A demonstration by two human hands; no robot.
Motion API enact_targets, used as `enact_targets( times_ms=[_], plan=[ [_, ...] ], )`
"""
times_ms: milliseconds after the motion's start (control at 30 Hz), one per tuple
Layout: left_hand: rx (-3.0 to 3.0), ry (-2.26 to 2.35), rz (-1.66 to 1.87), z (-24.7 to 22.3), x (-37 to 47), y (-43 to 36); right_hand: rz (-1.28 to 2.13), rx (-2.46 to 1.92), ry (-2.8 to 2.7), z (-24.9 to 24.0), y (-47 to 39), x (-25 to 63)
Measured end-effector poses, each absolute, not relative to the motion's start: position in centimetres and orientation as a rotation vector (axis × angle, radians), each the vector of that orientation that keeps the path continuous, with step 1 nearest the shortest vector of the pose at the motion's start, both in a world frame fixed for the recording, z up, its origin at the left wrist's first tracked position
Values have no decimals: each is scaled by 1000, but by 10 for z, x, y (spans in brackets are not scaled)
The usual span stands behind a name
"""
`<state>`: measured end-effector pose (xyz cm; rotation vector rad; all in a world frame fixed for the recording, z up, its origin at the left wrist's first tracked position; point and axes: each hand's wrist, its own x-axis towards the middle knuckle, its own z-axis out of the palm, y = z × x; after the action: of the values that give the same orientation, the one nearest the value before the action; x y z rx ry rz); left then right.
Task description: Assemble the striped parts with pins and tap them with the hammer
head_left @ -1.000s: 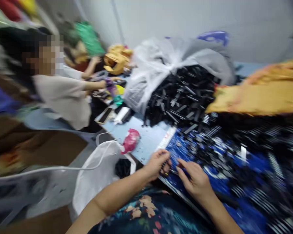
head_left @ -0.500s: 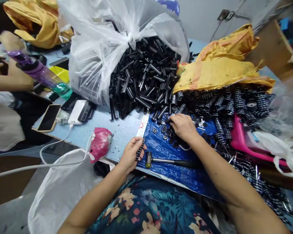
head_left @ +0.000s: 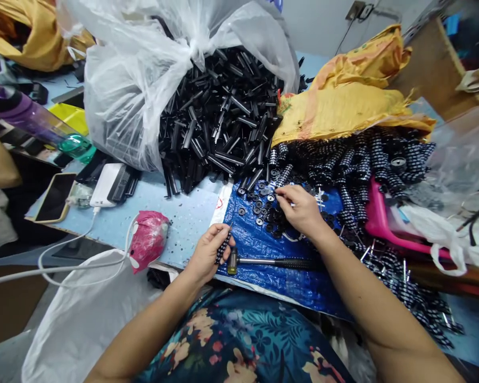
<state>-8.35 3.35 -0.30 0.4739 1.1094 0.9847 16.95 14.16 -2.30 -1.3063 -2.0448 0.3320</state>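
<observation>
My left hand (head_left: pixel 208 251) is closed around a thin black rod with rows of white spots (head_left: pixel 222 248), held at a slant near the table's front edge. My right hand (head_left: pixel 301 210) reaches over the blue plastic sheet (head_left: pixel 243 236), its thumb and forefinger drawn together at the edge of a scatter of small black discs (head_left: pixel 259 210). Whatever is between those fingertips is too small to make out. Below both hands lies a hammer (head_left: pixel 259 261), its head close beside my left hand and its black grip pointing right.
Behind the discs, a clear plastic bag (head_left: pixel 120 101) spills black tubes (head_left: pixel 227 133). Right of it, a yellow sack (head_left: pixel 343 114) holds spotted rods (head_left: pixel 347 165), near a pink basket (head_left: pixel 383 223). On the left are a pink bundle (head_left: pixel 149 239), power bank (head_left: pixel 109 183), phone (head_left: pixel 56 198) and another person's arm (head_left: pixel 0 159).
My view has swung a little, shifting the table leftward in the picture. My right hand has moved slightly right over the discs. The left hand keeps its hold. The other person's hands have left view.
</observation>
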Motion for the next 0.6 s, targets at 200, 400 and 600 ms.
enact_targets(
  times_ms=[200, 400, 600],
  plan=[
    [478, 1098, 987, -1, -78, 32, 250, -1399, -2586, -22, 170, 143],
    [480, 1114, 996, 0, -83, 34, 209, -1391, -2560, -25, 172, 149],
    [483, 1086, 976, -3, -80, 37, 182, -1391, -2282, -12, 176, 179]
  ],
)
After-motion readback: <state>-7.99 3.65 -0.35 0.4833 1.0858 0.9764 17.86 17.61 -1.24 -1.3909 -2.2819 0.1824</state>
